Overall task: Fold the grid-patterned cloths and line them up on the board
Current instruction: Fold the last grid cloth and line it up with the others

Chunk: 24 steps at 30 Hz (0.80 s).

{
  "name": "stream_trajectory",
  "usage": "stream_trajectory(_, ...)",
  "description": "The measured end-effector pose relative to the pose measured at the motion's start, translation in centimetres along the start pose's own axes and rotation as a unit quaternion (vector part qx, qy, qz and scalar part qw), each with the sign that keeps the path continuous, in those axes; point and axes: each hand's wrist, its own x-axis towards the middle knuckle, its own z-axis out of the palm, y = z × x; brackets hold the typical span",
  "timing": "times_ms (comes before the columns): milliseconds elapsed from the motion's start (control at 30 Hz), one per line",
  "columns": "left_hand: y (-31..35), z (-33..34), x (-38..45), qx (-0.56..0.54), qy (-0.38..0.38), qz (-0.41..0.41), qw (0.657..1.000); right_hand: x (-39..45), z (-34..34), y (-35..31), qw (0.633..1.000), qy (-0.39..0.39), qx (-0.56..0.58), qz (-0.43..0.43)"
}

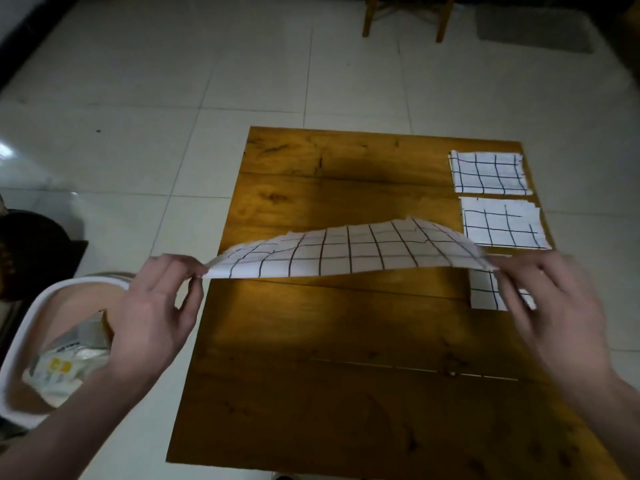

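Note:
A white cloth with a black grid is stretched in the air above the wooden board. My left hand pinches its left corner and my right hand pinches its right corner. Along the board's right edge lie three folded grid cloths in a column: the far one, the middle one, and the near one, which is partly hidden behind my right hand and the held cloth.
A white basin with packets inside stands on the tiled floor left of the board. A dark object lies behind it. Wooden chair legs and a grey mat are at the far side.

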Motion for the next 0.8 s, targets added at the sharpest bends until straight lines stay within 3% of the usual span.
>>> stream_trajectory(233, -1.5, 3.5, -7.2, -0.018, -0.126, -0.044, 0.991, -9.6, 4.7, 0.7, 0.993, -0.117, 0.000, -0.023)
stream_trajectory(367, -1.1, 5.0, -10.5, 0.002, -0.182, -0.018, 0.983, -14.3, 7.0, 1.0, 0.984, -0.178, -0.028, -0.003)
stream_trajectory(500, -0.2, 6.0, -12.6, 0.040, -0.201, -0.022, 0.979, -17.0, 7.5, 0.7, 0.976, -0.201, -0.086, -0.022)
stream_trajectory(633, 0.4, 6.0, -13.7, 0.036, -0.211, -0.045, 0.976, -17.6, 7.7, 0.2, 0.977, -0.202, -0.067, 0.034)
stream_trajectory(800, 0.7, 6.7, -16.5, 0.057, -0.164, -0.025, 0.984, -17.8, 7.7, -1.3, 0.978, -0.190, -0.033, 0.084)
